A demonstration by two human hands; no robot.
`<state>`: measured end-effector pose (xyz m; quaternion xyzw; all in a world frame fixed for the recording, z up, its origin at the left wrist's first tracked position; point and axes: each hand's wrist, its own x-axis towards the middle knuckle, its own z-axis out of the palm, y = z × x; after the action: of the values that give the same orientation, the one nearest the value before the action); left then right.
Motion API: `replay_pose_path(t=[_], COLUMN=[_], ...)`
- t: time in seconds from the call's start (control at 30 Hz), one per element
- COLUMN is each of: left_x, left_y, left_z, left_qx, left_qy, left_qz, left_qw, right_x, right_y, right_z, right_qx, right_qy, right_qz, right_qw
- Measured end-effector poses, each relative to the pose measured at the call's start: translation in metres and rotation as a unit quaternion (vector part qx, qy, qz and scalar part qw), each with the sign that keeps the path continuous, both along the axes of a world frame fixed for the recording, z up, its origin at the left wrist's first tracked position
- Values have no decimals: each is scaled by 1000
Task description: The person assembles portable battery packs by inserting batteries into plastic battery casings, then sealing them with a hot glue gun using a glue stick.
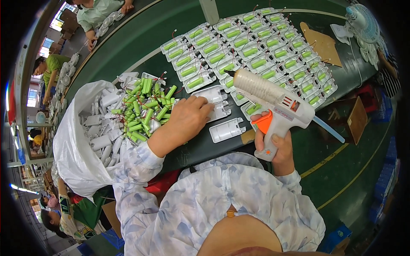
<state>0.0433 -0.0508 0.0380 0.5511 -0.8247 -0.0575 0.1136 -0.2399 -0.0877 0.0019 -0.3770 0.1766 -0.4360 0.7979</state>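
Observation:
My right hand (282, 149) grips a white hot glue gun (288, 109) by its handle, fingers at the orange trigger. The dark nozzle points up and left, and a pale glue stick (329, 129) juts from the back. My left hand (190, 114) lies over a white plastic shell (210, 94), its fingers bent and closed against the edge; the fingertips are partly hidden. Nearer to me sits another bare shell (227, 130). Left of that hand is a heap of green battery cells (147, 106) with red and black wires.
Rows of white shells with green cells (258, 64) cover the far table. A white sack (70, 145) of plastic parts stands at left. Cardboard (322, 45) and a blue fan (363, 21) are at far right. Other people (96, 19) work beyond the table and at left.

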Motion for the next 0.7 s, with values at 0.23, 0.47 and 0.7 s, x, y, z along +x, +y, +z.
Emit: replay_pose_path(t=[0.23, 0.47, 0.7], left_x=[1, -1, -10], left_y=[-4, -20, -17], left_z=[-14, -30, -22], left_qx=[-38, -122, -151], left_qy=[14, -4, 26], left_qz=[43, 65, 93], left_qw=[998, 990, 984], right_x=[2, 4, 3], right_y=[-1, -2, -2], right_z=[-2, -3, -6], right_qx=[-3, -1, 7], right_qy=[-3, -5, 5], right_qz=[4, 7, 11], right_qw=[1000, 1000, 1000])
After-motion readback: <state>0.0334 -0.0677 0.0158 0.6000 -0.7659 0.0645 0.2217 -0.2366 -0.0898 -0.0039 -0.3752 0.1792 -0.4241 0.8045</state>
